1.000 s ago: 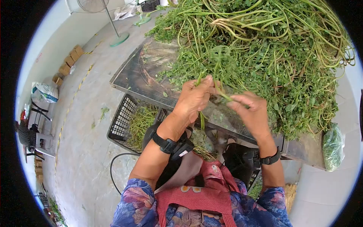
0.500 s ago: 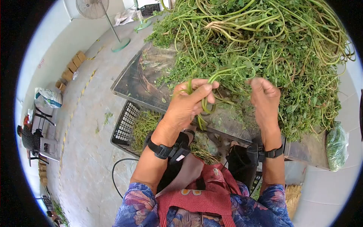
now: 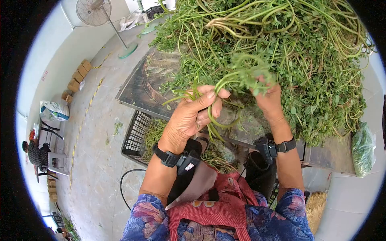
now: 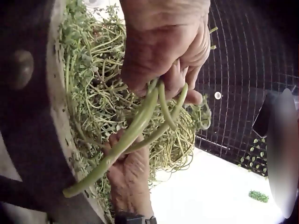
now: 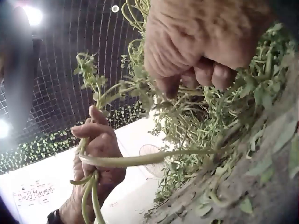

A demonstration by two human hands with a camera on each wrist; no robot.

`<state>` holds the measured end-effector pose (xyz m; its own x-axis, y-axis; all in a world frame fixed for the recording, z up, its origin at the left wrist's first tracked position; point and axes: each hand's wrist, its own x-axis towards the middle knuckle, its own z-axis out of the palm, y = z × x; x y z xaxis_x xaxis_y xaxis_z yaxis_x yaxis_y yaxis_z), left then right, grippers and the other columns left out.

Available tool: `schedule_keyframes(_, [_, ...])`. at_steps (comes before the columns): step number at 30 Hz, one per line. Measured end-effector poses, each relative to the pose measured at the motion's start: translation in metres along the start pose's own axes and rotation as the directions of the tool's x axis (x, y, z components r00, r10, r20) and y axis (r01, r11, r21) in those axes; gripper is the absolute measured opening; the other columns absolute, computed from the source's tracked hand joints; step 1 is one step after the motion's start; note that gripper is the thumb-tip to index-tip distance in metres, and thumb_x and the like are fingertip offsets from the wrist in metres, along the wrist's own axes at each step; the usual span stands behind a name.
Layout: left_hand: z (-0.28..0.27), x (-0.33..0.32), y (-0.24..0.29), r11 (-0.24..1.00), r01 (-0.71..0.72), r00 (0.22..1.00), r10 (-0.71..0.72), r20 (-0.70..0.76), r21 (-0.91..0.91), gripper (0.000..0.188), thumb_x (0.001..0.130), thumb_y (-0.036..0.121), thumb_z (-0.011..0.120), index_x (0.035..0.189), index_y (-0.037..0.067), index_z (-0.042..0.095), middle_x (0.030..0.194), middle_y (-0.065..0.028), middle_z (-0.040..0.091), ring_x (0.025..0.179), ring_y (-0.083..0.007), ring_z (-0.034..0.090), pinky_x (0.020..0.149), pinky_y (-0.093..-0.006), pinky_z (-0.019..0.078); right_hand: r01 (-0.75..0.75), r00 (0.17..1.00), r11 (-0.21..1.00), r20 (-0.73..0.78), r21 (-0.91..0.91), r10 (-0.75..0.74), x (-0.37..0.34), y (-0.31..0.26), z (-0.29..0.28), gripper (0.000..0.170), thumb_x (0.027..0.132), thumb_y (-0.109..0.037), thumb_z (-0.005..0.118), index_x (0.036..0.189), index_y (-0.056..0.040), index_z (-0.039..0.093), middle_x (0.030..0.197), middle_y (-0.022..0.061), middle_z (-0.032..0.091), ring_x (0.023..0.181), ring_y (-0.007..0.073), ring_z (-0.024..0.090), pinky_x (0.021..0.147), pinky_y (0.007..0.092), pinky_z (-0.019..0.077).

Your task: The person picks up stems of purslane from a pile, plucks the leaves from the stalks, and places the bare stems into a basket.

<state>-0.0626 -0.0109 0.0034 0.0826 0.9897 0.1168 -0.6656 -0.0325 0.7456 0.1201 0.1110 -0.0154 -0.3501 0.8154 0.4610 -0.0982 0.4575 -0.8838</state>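
Observation:
My left hand (image 3: 197,108) grips several thick green stems (image 3: 212,114), whose bare ends hang below the fingers. In the left wrist view, cut stem ends (image 4: 100,175) jut out beneath that hand. From its thumb side the stems bend right into blurred leafy tops (image 3: 251,74). My right hand (image 3: 270,100) is at these tops, fingers curled in at the leaves, which partly cover its fingertips. The right wrist view shows a leafy shoot (image 5: 117,88) running from the left hand towards the right hand's curled fingers (image 5: 203,72).
A big heap of leafy stems (image 3: 313,80) covers most of the dark table (image 3: 136,86). Below its near edge stands a black crate (image 3: 136,132) with stems inside. A plastic bag of greens (image 3: 363,150) lies at the table's right end. A standing fan (image 3: 93,11) is at the far left.
My right hand pulled away right from the left hand, then came back up and left to the leafy tops. The left hand keeps its stems, which now spread more.

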Motion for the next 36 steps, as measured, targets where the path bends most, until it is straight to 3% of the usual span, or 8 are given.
schedule_keyframes(4, [-0.006, 0.000, 0.002, 0.992, -0.124, 0.991, 0.124, 0.045, -0.003, 0.028, 0.092, 0.020, 0.052, 0.106, -0.004, 0.055, 0.064, -0.0049, 0.055, 0.044, -0.0016, 0.031, 0.036, -0.0145, 0.0233, 0.180, 0.959, 0.922, 0.271, -0.343, -0.086, -0.011, -0.010, 0.004, 0.024, 0.075, -0.009, 0.065, 0.099, -0.0093, 0.066, 0.088, 0.0081, 0.067, 0.081, 0.0168, 0.064, 0.072, 0.0296, 0.0488])
schedule_keyframes(6, [-0.013, -0.001, 0.004, 0.979, -0.152, 0.975, 0.172, 0.142, -0.136, 0.027, 0.093, 0.020, 0.050, 0.106, -0.003, 0.055, 0.061, -0.0033, 0.051, 0.046, -0.0029, 0.033, 0.037, -0.0155, 0.0268, 0.343, 0.876, 0.672, 0.481, -0.657, 0.022, -0.012, -0.011, 0.010, 0.022, 0.072, -0.021, 0.069, 0.094, -0.0174, 0.068, 0.082, 0.0096, 0.066, 0.078, 0.0259, 0.063, 0.066, 0.0377, 0.0492])
schedule_keyframes(11, [-0.027, 0.000, 0.015, 0.907, -0.194, 0.921, 0.300, 0.250, -0.375, 0.028, 0.093, 0.020, 0.048, 0.109, -0.002, 0.055, 0.059, -0.0041, 0.046, 0.048, -0.0058, 0.034, 0.039, -0.0181, 0.0313, 0.181, 0.956, 0.512, 0.272, -0.840, 0.110, 0.002, 0.007, -0.018, 0.016, 0.075, -0.026, 0.066, 0.088, -0.0182, 0.067, 0.077, 0.0083, 0.064, 0.074, 0.0295, 0.061, 0.063, 0.0413, 0.0479])
schedule_keyframes(15, [-0.022, 0.000, 0.006, 0.973, -0.131, 0.980, 0.157, 0.126, -0.189, 0.029, 0.093, 0.018, 0.050, 0.109, -0.006, 0.054, 0.062, -0.0052, 0.053, 0.047, -0.0042, 0.034, 0.037, -0.0170, 0.0304, 0.131, 0.971, 0.484, 0.210, -0.865, 0.112, 0.002, 0.004, -0.020, 0.014, 0.075, -0.023, 0.066, 0.088, -0.0173, 0.067, 0.079, 0.0091, 0.065, 0.073, 0.0297, 0.061, 0.063, 0.0413, 0.0484])
schedule_keyframes(21, [-0.011, 0.011, -0.005, 0.993, -0.118, 0.990, 0.119, -0.073, 0.025, 0.030, 0.091, 0.016, 0.053, 0.109, -0.008, 0.053, 0.064, -0.0066, 0.057, 0.043, -0.0015, 0.034, 0.035, -0.0141, 0.0270, 0.095, 0.954, 0.927, 0.300, -0.364, 0.020, 0.003, 0.005, -0.020, 0.016, 0.081, -0.017, 0.063, 0.085, -0.0027, 0.068, 0.079, 0.0106, 0.068, 0.070, 0.0162, 0.063, 0.067, 0.0284, 0.0482])
schedule_keyframes(31, [-0.014, 0.012, -0.001, 0.980, -0.149, 0.988, 0.144, -0.046, -0.130, 0.029, 0.092, 0.014, 0.052, 0.109, -0.009, 0.052, 0.065, -0.0059, 0.055, 0.044, -0.0026, 0.034, 0.034, -0.0155, 0.0286, -0.065, 0.918, 0.832, 0.294, -0.551, 0.266, -0.018, -0.023, -0.041, 0.019, 0.080, -0.014, 0.060, 0.097, -0.0055, 0.067, 0.084, 0.0093, 0.068, 0.070, 0.0086, 0.058, 0.066, 0.0273, 0.0464])
schedule_keyframes(34, [-0.012, 0.013, -0.003, 0.978, -0.148, 0.989, 0.144, -0.039, -0.146, 0.029, 0.091, 0.014, 0.052, 0.109, -0.010, 0.052, 0.065, -0.0060, 0.055, 0.044, -0.0029, 0.035, 0.034, -0.0157, 0.0285, -0.014, 0.843, 0.885, 0.470, -0.466, 0.261, -0.035, -0.034, -0.016, 0.016, 0.079, -0.012, 0.063, 0.092, -0.0055, 0.067, 0.077, 0.0037, 0.066, 0.068, 0.0123, 0.059, 0.062, 0.0283, 0.0448])
schedule_keyframes(36, [-0.013, 0.012, -0.003, 0.977, -0.149, 0.989, 0.145, -0.035, -0.153, 0.029, 0.091, 0.014, 0.053, 0.109, -0.010, 0.051, 0.065, -0.0060, 0.055, 0.044, -0.0030, 0.035, 0.034, -0.0159, 0.0282, 0.397, 0.811, 0.742, 0.585, -0.540, -0.009, -0.041, -0.018, -0.006, 0.016, 0.077, -0.012, 0.064, 0.092, -0.0069, 0.066, 0.075, 0.0068, 0.064, 0.062, 0.0178, 0.058, 0.059, 0.0294, 0.0440])
